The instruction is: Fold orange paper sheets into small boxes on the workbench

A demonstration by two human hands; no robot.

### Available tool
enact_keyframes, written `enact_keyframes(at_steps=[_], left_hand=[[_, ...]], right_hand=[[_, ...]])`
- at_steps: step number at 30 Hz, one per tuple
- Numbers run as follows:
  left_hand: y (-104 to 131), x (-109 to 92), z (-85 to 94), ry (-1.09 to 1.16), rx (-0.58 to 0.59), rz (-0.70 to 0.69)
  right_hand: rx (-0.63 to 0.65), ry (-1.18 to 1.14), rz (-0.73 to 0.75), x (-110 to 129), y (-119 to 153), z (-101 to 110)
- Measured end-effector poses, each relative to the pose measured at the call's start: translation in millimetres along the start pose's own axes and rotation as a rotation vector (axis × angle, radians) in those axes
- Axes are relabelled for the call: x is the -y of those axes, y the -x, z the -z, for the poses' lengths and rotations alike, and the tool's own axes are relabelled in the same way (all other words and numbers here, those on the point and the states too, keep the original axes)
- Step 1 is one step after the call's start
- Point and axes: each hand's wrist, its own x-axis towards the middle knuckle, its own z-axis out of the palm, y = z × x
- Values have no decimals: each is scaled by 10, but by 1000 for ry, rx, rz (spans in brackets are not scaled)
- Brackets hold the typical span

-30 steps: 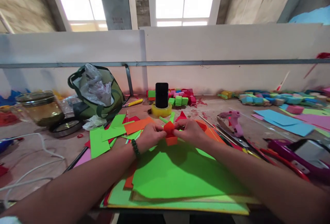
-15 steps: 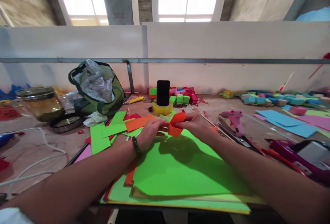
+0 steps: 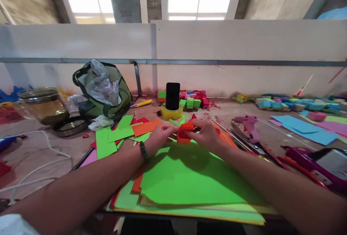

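A folded orange paper piece (image 3: 183, 139), bent into a small box-like loop, is held between both hands above the green paper sheets (image 3: 200, 181). My left hand (image 3: 159, 137), with a dark beaded bracelet at the wrist, pinches its left edge. On the other side, my right hand (image 3: 204, 134) grips the piece with thumb and fingers at its upper right. Green strips (image 3: 177, 122) lie just behind the hands. A flat orange sheet (image 3: 146, 127) rests left of them on green rectangles (image 3: 105, 144).
Behind the hands a phone (image 3: 172, 96) stands in a yellow tape roll (image 3: 171, 112), beside paper cubes (image 3: 190, 102). On the right lie a pink glue gun (image 3: 252, 128), scissors (image 3: 258, 148) and a purple tool (image 3: 311, 162). Leftward are a bag (image 3: 108, 87), glass jar (image 3: 46, 107) and white cable (image 3: 51, 155).
The orange piece has turned and looks more rounded, its opening now showing. My right hand's fingers have curled further round it. The camera view has shifted slightly.
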Motion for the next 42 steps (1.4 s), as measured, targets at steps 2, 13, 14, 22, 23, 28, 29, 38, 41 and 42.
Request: enact_keyframes(at_steps=[2, 13, 14, 22, 23, 28, 29, 38, 41, 42], left_hand=[[-32, 30, 9, -92, 10, -28], [-181, 79, 241, -454, 30, -51], [-179, 69, 246, -456, 24, -44], [-192, 79, 226, -387, 24, -8], [-197, 89, 227, -383, 20, -4], [-208, 106, 228, -383, 4, -43], [-207, 105, 228, -384, 6, -47], [-234, 176, 239, -504, -26, -60], [-224, 175, 220, -529, -35, -68], [-216, 170, 213, -543, -41, -70]], right_hand=[[-18, 55, 12, -66, 13, -72], [93, -212, -205, -67, -59, -387], [99, -263, -244, -75, -71, -390], [-9, -425, -355, -175, -98, -334], [-12, -448, -353, -164, -102, -325], [64, -432, -335, -118, -126, -331], [76, -395, -318, -124, -130, -341], [25, -437, -349, -183, -131, -330], [23, -552, -450, -195, -142, -323], [30, -565, -469, -200, -145, -326]])
